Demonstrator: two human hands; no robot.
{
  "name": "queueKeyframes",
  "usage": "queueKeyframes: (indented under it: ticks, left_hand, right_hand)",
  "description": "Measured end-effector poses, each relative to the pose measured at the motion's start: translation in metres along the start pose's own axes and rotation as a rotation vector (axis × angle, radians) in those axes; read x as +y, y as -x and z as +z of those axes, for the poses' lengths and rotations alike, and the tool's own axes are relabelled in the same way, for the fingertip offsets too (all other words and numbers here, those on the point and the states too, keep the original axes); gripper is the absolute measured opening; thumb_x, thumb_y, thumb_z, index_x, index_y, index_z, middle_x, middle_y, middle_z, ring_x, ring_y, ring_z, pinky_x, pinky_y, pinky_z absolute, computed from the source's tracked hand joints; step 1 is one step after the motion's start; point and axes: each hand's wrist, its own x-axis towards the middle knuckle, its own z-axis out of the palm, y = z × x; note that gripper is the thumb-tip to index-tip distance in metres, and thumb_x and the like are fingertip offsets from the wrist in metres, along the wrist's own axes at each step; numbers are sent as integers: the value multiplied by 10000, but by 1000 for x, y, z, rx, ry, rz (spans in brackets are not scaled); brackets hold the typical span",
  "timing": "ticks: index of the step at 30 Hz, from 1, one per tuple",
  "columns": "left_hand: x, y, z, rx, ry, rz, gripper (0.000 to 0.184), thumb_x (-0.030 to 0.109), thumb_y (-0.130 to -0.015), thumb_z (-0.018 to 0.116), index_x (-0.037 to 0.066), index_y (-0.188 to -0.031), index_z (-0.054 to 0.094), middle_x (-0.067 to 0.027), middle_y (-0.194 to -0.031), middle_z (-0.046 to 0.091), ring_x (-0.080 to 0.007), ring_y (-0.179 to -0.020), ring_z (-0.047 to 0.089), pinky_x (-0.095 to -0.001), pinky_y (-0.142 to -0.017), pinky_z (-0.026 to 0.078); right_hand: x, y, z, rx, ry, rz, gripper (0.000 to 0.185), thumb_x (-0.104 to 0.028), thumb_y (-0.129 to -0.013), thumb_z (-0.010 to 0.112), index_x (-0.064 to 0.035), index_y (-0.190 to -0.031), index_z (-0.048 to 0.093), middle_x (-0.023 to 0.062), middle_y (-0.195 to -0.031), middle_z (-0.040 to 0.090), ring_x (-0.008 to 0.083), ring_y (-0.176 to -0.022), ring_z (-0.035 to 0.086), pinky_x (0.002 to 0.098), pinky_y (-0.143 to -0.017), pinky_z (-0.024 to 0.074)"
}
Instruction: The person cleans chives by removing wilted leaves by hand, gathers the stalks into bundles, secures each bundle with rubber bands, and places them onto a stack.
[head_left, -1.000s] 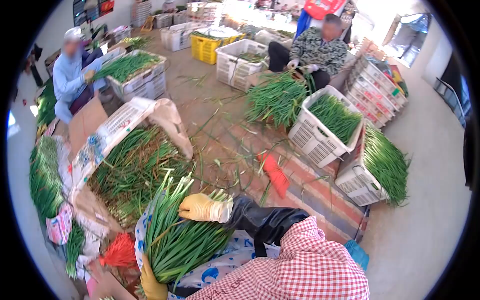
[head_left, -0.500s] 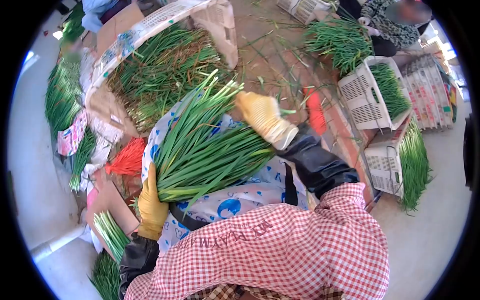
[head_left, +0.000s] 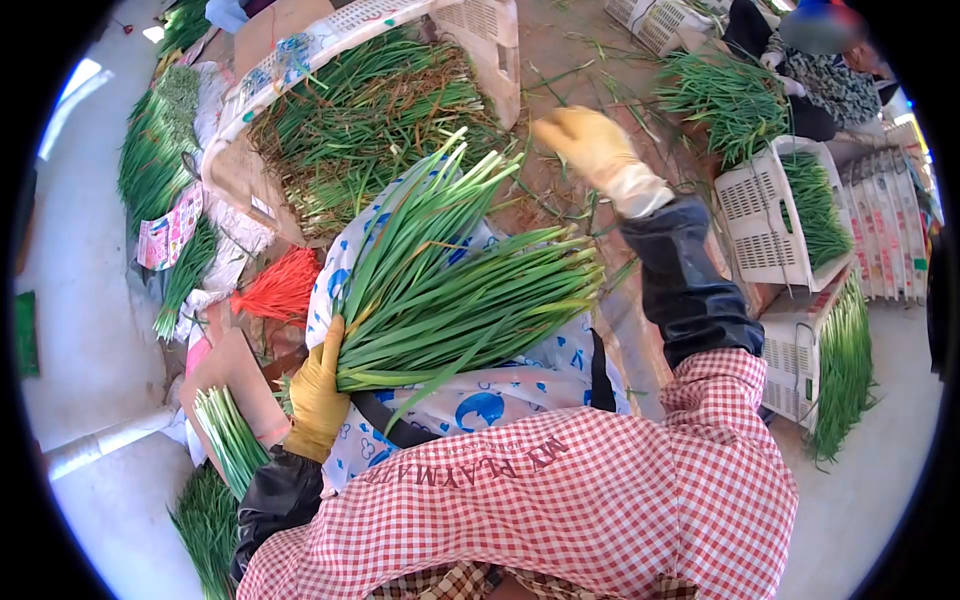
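A large bunch of garlic chives lies fanned in two parts across my lap, on a white apron with blue prints. My left hand, in a yellow glove, is closed around the leafy end at the bunch's left side. Off to the upper right, my right hand is raised in a yellow glove, apart from the bunch's pale stem ends. Its fingers look curled together; anything inside them is hidden and slightly blurred.
A big white crate of chives stands ahead on the left. Red ties lie near my left hand, above trimmed chives on cardboard. White crates with chives stand on the right. Another person sits at upper right.
My right hand has moved away from the stem ends, up and to the right. My left hand keeps its hold. The whole view has shifted slightly.
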Motion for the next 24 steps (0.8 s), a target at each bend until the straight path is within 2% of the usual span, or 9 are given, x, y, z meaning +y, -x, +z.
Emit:
queueKeyframes:
  ticks: [3, 5, 13, 15, 17, 20, 21, 23, 24]
  left_hand:
    - [4, 2, -2, -4, -45, -22, 741, 57, -771, 637, 186, -1451, 373, -135, -1134, 616, -351, -916, 637, -408, -721, 519]
    - [7, 4, -5, -5, -52, -63, 738, 87, -772, 646, 201, -1449, 376, -138, -1131, 608, -359, -904, 634, -411, -712, 517]
    - [10, 5, -8, 81, -43, -11, 739, 84, -739, 674, 188, -1421, 410, -161, -1287, 542, -382, -1001, 603, -434, -819, 508]
    - [11, 6, -9, 106, -53, 21, 731, 75, -741, 665, 186, -1418, 413, -176, -1303, 524, -391, -1007, 598, -448, -829, 502]
    - [10, 6, -9, 105, -26, 2, 722, 82, -747, 658, 188, -1418, 414, -187, -1303, 519, -391, -1004, 597, -451, -830, 500]
    - [9, 6, -8, 78, -19, 5, 717, 128, -756, 663, 204, -1422, 408, -197, -1286, 522, -383, -993, 598, -444, -820, 503]
    - [9, 7, -8, 79, -22, -4, 717, 128, -756, 663, 204, -1422, 408, -197, -1286, 522, -383, -993, 598, -444, -820, 503]
    - [7, 7, -6, 68, -78, -4, 731, 139, -753, 671, 218, -1428, 401, -195, -1291, 517, -377, -987, 600, -445, -819, 504]
    - [8, 8, -7, 82, -87, 11, 741, 144, -752, 674, 226, -1434, 394, -192, -1296, 513, -373, -985, 600, -447, -820, 503]
  right_hand:
    - [-73, 4, 8, -139, 18, -293, 451, -533, -853, 548, -125, -981, 692, 107, -961, 671, 305, -954, 629, 404, -815, 491]
    - [-96, 14, 17, -9, 16, -492, 329, -427, -825, 629, -127, -945, 690, 73, -881, 648, 289, -891, 618, 405, -791, 477]
    - [-121, 28, 66, 81, 23, -600, 113, -235, -828, 628, -122, -820, 623, 35, -817, 627, 258, -790, 613, 393, -704, 476]
    - [-135, 41, 69, -88, -608, -504, 106, -193, -871, 613, -88, -861, 606, 44, -827, 636, 226, -803, 630, 356, -712, 493]
    - [-147, 45, 42, -634, -1527, -150, 171, -192, -982, 533, -35, -949, 593, 43, -857, 652, 130, -804, 641, 286, -752, 515]
    - [-139, 22, 20, -382, -1211, -152, 176, -194, -973, 546, -36, -939, 616, 41, -833, 663, 134, -737, 645, 265, -714, 516]
    - [-135, 12, 25, -270, -791, -83, 260, -298, -941, 586, -45, -956, 641, 88, -873, 687, 188, -772, 671, 301, -720, 517]
    - [-138, 2, 33, -302, -58, -118, 347, -362, -907, 610, -22, -973, 639, 95, -814, 661, 153, -746, 657, 299, -687, 508]
    - [-144, -1, 42, -336, -24, -95, 378, -402, -893, 616, -33, -966, 650, 103, -809, 661, 169, -733, 657, 304, -680, 504]
